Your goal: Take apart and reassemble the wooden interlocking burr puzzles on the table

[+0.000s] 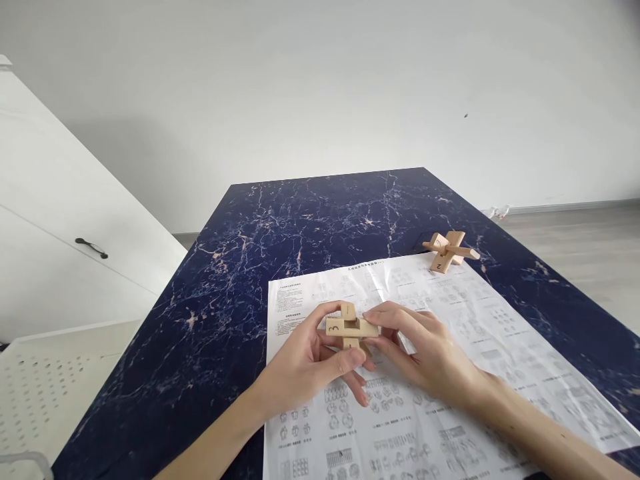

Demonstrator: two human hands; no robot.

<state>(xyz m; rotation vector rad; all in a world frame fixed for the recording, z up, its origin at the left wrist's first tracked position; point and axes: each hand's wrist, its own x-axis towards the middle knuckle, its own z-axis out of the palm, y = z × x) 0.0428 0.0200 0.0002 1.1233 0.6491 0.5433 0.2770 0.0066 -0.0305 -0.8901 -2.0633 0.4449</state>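
Both hands hold a small wooden interlocking puzzle (350, 327) made of pale notched bars, one marked "3". My left hand (305, 363) grips it from the left, thumb and fingers wrapped around the bars. From the right, my right hand (425, 350) pinches the end of the horizontal bar. The puzzle hovers just over a printed instruction sheet (480, 347). A second wooden puzzle (449, 251), assembled as a cross with a "2" on it, lies at the sheet's far right corner, away from both hands.
The sheet lies on a dark blue marbled table (240, 267). A white cabinet with a dark handle (91, 247) stands to the left, with a white perforated surface (45, 393) below it. A pale wall and grey floor lie beyond the table.
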